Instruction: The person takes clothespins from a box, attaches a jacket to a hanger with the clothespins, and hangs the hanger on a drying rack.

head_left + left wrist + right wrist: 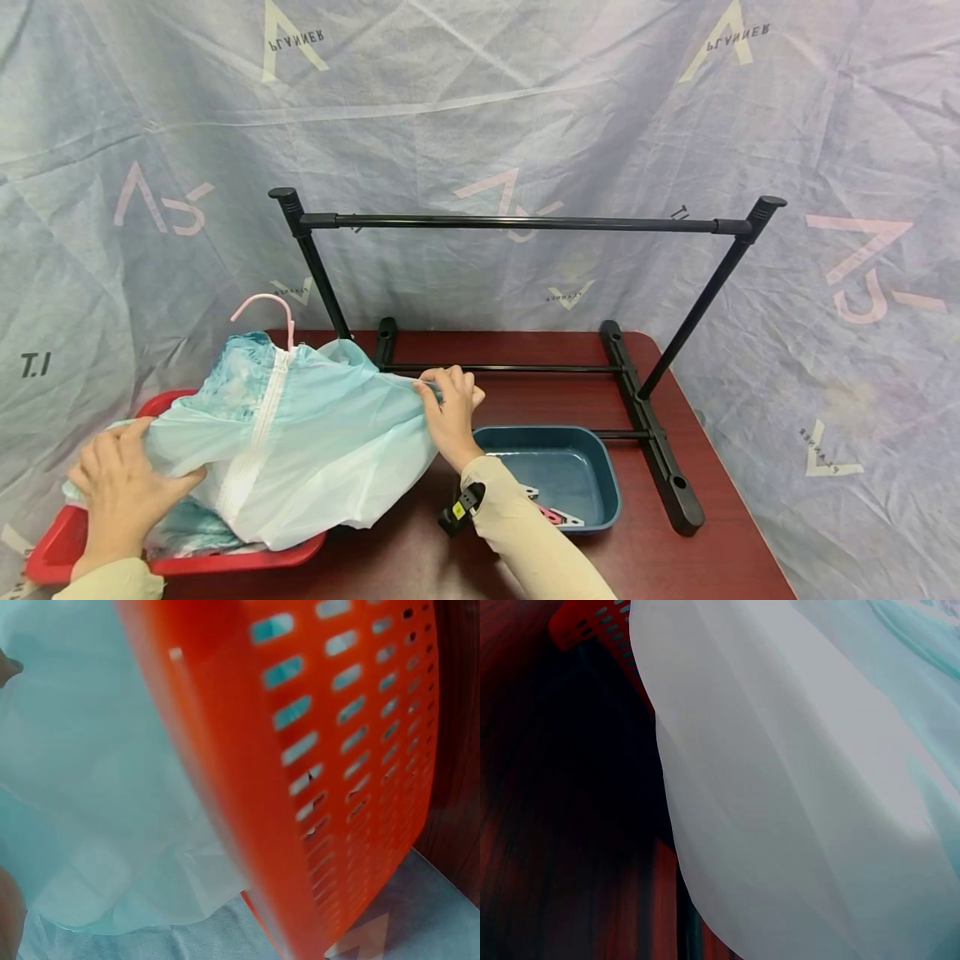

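A light blue and white garment (337,433) with a white zip hangs on a pink hanger (288,312), spread above a red basket (247,562). My right hand (452,412) pinches the garment's right edge between thumb and fingers. At the left side, my left hand (123,492) holds the cloth, its thumb stretched across the front; part of its grip is hidden by fabric. In the left wrist view pale cloth (112,772) lies beside the basket wall (225,750). The right wrist view is mostly filled by the garment (780,780).
A black rack stands behind on the dark red table (525,400), its top bar (510,222) level. To the right of my right hand is a blue tray (558,475) with several clips (558,517). More cloth (191,529) lies in the basket. A grey printed sheet (480,108) covers the background.
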The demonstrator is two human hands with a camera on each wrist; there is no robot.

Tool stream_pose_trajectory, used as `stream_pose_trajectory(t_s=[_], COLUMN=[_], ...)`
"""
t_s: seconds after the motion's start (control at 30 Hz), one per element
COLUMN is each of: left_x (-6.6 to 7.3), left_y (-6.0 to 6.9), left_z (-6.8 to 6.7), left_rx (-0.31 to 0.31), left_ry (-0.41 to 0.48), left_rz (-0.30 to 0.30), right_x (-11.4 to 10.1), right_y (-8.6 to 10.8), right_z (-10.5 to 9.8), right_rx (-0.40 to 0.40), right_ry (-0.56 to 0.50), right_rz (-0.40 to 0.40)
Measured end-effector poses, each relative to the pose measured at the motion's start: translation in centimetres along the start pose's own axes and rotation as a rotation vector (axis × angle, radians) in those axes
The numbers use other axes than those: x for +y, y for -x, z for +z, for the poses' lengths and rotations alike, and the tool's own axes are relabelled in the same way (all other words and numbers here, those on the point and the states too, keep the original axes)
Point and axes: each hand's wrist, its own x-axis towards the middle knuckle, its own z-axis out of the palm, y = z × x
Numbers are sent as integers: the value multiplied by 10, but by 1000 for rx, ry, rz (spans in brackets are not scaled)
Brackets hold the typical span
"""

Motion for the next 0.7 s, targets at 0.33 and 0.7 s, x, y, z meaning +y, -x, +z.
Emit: stream_pose_trajectory(t_s=[0.33,0.7], left_x=[-2,-1], left_y=[0,0], left_z=[1,-1], left_rx=[-18,-7], left_ry=[22,12], left_rz=[9,21], right_x=[0,-1], right_y=[1,1], right_z=[1,0], right_rx=[-8,-12], right_ry=[-9,-10], right_rz=[18,25])
